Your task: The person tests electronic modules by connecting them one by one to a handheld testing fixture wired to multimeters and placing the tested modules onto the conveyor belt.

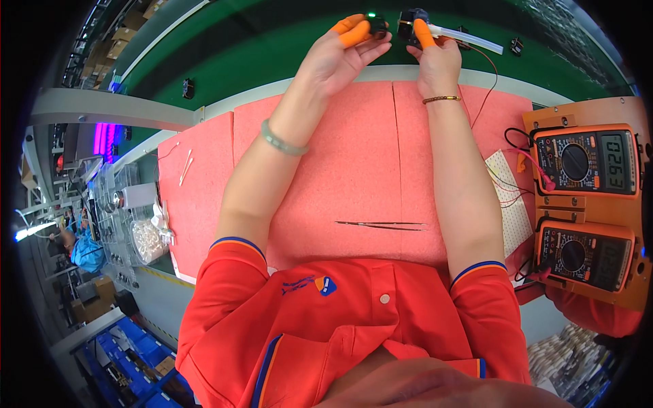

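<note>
Both my arms reach to the far side of the pink mat [326, 170], over the green belt [272, 47]. My left hand [337, 58], with orange finger cots, is closed on a small black device [377, 27] with a green light lit on top. Just to its right, my right hand [437, 61] grips another small black block-like device [408, 26], its thumb in an orange cot. A translucent white tube-like stick [473, 39] and a thin brown wire [493, 68] come out from that hand. The two devices are apart. My fingers hide part of each.
Two orange multimeters [585, 161] [583, 253] stand on an orange rack at the right, with leads. Black tweezers [381, 225] and cotton swabs [186, 168] lie on the mat. More black devices [188, 88] [516, 46] sit on the belt. A swab tub [148, 241] is at left.
</note>
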`<state>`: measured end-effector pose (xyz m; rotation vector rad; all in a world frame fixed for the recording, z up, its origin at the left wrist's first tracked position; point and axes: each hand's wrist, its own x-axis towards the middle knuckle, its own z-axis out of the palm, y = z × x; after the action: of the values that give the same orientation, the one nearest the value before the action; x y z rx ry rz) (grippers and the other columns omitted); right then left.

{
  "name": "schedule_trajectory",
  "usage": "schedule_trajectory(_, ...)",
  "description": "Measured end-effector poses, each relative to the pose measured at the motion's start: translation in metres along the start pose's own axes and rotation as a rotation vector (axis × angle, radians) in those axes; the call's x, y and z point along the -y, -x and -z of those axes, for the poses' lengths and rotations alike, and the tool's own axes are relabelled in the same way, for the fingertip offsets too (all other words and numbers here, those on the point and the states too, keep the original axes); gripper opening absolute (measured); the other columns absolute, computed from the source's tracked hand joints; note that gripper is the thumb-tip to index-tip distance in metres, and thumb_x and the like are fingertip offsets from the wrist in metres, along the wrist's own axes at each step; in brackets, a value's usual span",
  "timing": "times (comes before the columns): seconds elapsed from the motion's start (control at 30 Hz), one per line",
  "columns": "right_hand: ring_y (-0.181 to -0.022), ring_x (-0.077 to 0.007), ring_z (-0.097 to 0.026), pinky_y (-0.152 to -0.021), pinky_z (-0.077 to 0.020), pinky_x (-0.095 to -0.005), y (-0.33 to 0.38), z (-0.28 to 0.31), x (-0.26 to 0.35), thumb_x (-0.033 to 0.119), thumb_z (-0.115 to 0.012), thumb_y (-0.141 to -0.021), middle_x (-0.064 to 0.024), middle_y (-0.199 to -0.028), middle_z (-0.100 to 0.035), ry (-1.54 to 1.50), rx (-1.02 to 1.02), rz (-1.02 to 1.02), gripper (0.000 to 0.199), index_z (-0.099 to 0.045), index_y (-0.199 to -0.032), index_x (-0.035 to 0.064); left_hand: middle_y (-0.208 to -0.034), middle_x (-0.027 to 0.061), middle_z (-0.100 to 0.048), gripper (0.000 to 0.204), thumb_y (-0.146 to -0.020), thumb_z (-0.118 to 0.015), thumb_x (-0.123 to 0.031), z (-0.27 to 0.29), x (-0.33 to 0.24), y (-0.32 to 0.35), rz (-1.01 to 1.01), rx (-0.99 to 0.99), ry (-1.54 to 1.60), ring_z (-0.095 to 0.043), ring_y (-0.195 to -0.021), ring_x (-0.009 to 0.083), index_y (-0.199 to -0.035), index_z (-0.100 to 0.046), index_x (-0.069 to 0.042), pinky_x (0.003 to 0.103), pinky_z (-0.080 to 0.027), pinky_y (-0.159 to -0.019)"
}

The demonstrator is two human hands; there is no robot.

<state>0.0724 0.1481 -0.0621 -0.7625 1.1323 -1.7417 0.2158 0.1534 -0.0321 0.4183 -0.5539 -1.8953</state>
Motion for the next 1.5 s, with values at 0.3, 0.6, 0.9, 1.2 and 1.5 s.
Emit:
schedule_trajectory(0.3, -0.073, -0.0161, -0.055, -0.059, -0.0451, -0.0259, -0.005, 0.013, 0.001, 0.006, -0.051, -0.079, -0.0076, -0.088, -0.053, -0.159, -0.094, -0.085, 0.019, -0.046, -0.097, 0.0032, -0.095, 0.0107, -0.056, 0.02, -0.068, -0.061, -0.026, 0.037, 0.001, -0.049, -0.709, -0.337, -2.1, -0.054, -0.083, 0.027, -0.083, -0.061, -0.012, 0.037, -0.042, -0.07)
schedule_trajectory(0.6, -0.066, -0.0142, -0.054, -0.05, -0.0466, -0.0231, -0.007, 0.01, 0.002, 0.007, -0.049, -0.079, -0.0094, -0.086, -0.051, 0.071, -0.025, -0.014, 0.015, -0.045, -0.093, 0.0007, -0.093, 0.0139, -0.058, 0.024, -0.077, -0.043, -0.018, 0.156, -0.19, 0.046, -0.013, -1.144, -2.696, -0.057, -0.085, 0.0296, -0.097, -0.055, -0.011, 0.041, -0.046, -0.066)
schedule_trajectory(0.9, -0.066, -0.0106, -0.053, -0.049, -0.0448, -0.0215, 0.006, 0.001, 0.003, 0.011, -0.061, -0.073, -0.0057, -0.081, -0.055, 0.055, 0.011, -0.015, 0.024, -0.048, -0.091, 0.0002, -0.1, 0.0101, -0.053, 0.038, -0.076, -0.053, 0.0, 0.081, -0.101, 0.017, -0.231, -0.35, -1.286, -0.053, -0.092, 0.0184, -0.113, -0.042, 0.001, 0.027, -0.043, -0.079)
schedule_trajectory(1.2, -0.065, -0.0094, -0.052, -0.051, -0.0427, -0.0205, 0.011, -0.005, 0.002, 0.009, -0.061, -0.073, -0.006, -0.079, -0.055, -0.004, 0.06, 0.027, 0.023, -0.049, -0.09, -0.0002, -0.102, 0.0109, -0.05, 0.028, -0.08, -0.047, 0.001, 0.013, -0.006, 0.001, -0.042, -0.104, -0.605, -0.051, -0.094, 0.0185, -0.107, -0.043, 0.004, 0.029, -0.043, -0.084)
schedule_trajectory(1.5, -0.062, -0.0115, -0.055, -0.048, -0.0456, -0.0226, 0.015, -0.012, 0.001, 0.01, -0.059, -0.074, -0.0074, -0.079, -0.056, 0.154, 0.215, 0.012, 0.019, -0.052, -0.088, -0.0002, -0.103, 0.01, -0.049, 0.029, -0.079, -0.05, -0.003, 0.024, -0.011, 0.005, -0.01, -0.027, -0.654, -0.05, -0.093, 0.0176, -0.107, -0.045, 0.004, 0.029, -0.041, -0.084)
